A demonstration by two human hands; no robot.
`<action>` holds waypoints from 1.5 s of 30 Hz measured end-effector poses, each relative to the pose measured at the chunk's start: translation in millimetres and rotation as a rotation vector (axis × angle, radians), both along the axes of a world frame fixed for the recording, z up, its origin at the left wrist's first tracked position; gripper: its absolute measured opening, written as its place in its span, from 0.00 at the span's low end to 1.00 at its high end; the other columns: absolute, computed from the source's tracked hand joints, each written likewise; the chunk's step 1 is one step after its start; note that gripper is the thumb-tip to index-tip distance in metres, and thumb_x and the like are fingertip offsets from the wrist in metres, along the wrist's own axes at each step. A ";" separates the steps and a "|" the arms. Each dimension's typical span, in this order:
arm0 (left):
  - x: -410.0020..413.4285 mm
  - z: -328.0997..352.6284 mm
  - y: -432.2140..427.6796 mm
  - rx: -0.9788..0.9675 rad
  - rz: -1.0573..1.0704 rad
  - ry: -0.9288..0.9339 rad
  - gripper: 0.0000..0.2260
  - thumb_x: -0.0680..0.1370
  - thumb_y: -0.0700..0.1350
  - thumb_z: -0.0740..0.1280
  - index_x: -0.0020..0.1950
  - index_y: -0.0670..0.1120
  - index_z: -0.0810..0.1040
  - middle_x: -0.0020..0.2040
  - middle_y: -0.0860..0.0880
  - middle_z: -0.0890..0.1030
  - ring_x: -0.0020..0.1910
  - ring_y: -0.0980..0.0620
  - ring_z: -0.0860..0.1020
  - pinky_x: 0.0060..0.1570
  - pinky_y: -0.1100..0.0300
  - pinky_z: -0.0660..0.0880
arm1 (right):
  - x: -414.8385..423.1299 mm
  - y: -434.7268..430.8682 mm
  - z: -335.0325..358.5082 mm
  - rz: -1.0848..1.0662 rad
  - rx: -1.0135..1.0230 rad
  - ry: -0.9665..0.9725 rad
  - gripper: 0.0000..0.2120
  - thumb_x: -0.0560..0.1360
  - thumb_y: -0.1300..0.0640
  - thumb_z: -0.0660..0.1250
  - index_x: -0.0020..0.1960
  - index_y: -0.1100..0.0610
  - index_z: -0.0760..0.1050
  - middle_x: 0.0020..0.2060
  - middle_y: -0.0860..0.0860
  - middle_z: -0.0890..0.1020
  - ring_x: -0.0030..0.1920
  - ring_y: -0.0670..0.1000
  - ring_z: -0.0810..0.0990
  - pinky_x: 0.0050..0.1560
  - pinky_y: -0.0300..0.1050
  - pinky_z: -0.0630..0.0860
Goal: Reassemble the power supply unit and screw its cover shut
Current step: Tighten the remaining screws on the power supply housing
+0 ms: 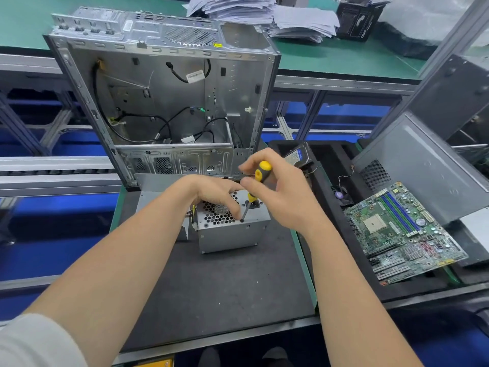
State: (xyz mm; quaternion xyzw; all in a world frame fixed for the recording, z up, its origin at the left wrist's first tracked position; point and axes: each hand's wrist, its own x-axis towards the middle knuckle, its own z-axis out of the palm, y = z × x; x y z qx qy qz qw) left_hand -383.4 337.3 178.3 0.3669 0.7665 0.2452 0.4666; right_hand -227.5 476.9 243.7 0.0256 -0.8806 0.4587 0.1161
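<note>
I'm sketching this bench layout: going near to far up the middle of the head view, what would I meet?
In order: dark mat → power supply unit → open computer case → stacks of paper.

Bright, even overhead light is washing the computer case [164, 102], glinting off its metal; behind the case paper stacks [264, 14] are looking soft, and rails [53, 165] beside it are bowing outward.

The power supply unit [232, 229] sits on the mat [211, 287], computer case [164, 102] behind, motherboard [402, 234] right.
</note>
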 end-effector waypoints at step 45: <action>-2.0 2.0 1.2 0.029 -0.059 -0.033 0.36 0.67 0.52 0.77 0.73 0.61 0.68 0.76 0.59 0.69 0.77 0.54 0.64 0.77 0.51 0.59 | -11.7 -11.6 -15.4 -0.295 0.059 0.059 0.22 0.61 0.39 0.84 0.37 0.51 0.75 0.27 0.43 0.78 0.29 0.44 0.75 0.39 0.37 0.73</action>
